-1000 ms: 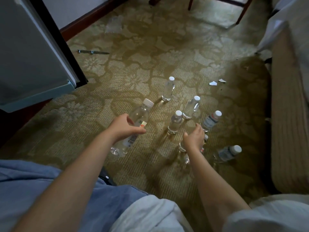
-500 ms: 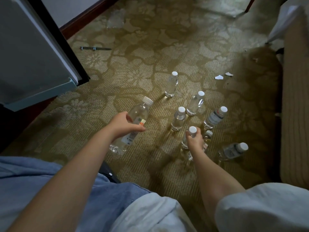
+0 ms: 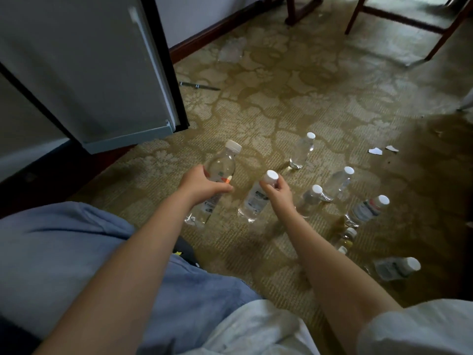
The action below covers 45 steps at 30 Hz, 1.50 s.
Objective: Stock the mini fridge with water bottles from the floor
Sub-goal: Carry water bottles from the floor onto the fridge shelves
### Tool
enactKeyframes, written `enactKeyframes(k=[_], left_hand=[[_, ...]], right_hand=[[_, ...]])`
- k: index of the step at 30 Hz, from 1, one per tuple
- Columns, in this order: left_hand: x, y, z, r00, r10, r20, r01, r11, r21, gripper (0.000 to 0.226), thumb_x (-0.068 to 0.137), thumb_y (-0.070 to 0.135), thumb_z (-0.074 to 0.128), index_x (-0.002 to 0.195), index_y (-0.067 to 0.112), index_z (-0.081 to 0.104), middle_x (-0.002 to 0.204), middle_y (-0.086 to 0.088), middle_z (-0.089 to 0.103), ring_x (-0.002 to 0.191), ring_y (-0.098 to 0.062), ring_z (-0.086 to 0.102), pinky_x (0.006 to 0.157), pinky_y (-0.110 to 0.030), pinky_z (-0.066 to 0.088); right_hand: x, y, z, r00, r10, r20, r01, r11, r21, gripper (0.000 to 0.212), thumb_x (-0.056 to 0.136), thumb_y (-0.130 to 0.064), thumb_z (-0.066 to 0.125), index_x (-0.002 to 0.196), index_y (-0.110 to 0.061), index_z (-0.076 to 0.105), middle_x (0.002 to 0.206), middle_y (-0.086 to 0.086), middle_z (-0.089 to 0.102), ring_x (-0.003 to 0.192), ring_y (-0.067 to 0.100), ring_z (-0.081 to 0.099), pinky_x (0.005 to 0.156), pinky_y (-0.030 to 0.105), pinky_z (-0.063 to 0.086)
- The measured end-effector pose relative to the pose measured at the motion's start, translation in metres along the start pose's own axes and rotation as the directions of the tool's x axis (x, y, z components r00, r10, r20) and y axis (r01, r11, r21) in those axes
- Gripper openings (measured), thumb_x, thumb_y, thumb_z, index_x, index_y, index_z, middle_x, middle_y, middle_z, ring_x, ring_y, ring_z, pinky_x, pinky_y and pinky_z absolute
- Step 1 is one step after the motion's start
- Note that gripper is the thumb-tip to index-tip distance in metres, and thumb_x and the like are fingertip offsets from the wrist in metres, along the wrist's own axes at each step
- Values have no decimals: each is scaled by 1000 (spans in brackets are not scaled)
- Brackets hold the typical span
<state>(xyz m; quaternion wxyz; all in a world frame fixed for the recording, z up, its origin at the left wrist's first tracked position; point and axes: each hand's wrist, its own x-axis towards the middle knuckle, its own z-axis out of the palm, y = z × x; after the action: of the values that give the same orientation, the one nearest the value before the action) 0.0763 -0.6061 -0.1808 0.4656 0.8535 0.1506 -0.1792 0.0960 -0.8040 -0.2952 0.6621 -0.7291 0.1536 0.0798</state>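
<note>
My left hand (image 3: pixel 202 187) grips a large clear water bottle (image 3: pixel 222 162) with a white cap around its middle, held above the carpet. My right hand (image 3: pixel 277 194) holds a smaller white-capped bottle (image 3: pixel 253 203) by its neck, just right of the large one. Several more clear bottles stand on the patterned carpet to the right, among them a far bottle (image 3: pixel 302 149), a labelled bottle (image 3: pixel 366 211) and a near bottle (image 3: pixel 396 267). The mini fridge's open door (image 3: pixel 89 73) hangs at upper left; the fridge's inside is out of view.
My knees in blue and white cloth fill the bottom of the view. Wooden chair legs (image 3: pixel 358 16) stand at the top right. A metal rod (image 3: pixel 199 85) lies near the baseboard, and paper scraps (image 3: pixel 376 150) lie on the carpet at right.
My right hand has lifted a small bottle out of the group and carried it left, beside the large bottle. My left hand has raised the large bottle slightly. The view has swung left toward the fridge door.
</note>
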Motion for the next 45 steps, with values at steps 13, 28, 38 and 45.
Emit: enactKeyframes(k=[13, 28, 38, 45], left_hand=[[-26, -7, -152, 879, -31, -476, -92, 968, -234, 53, 69, 36, 81, 108, 14, 53, 102, 0, 57, 91, -17, 55, 73, -28, 42], [-87, -85, -316, 501, -210, -840, -224, 905, -361, 70, 72, 60, 68, 118, 10, 53, 113, -4, 59, 101, -22, 58, 78, -32, 46], [-90, -153, -359, 356, -287, -889, -281, 875, -395, 42, 80, 49, 66, 103, 15, 58, 88, 8, 59, 84, -11, 58, 67, -22, 42], [-53, -190, -391, 341, -368, -865, -277, 840, -466, 54, 77, 56, 64, 107, 11, 60, 99, -2, 63, 89, -16, 61, 66, -24, 44]], right_hand=[[-17, -156, 155, 925, -290, 247, 240, 947, 214, 10, 91, -20, 60, 101, -23, 61, 96, -2, 65, 91, 18, 62, 78, 32, 49], [-88, -273, 344, 739, -408, 536, 268, 908, 321, 15, 92, -21, 59, 105, -16, 62, 101, 5, 66, 90, 20, 63, 74, 33, 50], [-107, -272, 436, 600, -405, 690, 318, 912, 259, 9, 89, -25, 63, 96, -20, 67, 112, 15, 66, 104, 27, 63, 87, 40, 51], [-79, -263, 486, 567, -387, 727, 369, 909, 195, 10, 89, -30, 63, 96, -24, 67, 107, 5, 68, 103, 22, 64, 89, 38, 51]])
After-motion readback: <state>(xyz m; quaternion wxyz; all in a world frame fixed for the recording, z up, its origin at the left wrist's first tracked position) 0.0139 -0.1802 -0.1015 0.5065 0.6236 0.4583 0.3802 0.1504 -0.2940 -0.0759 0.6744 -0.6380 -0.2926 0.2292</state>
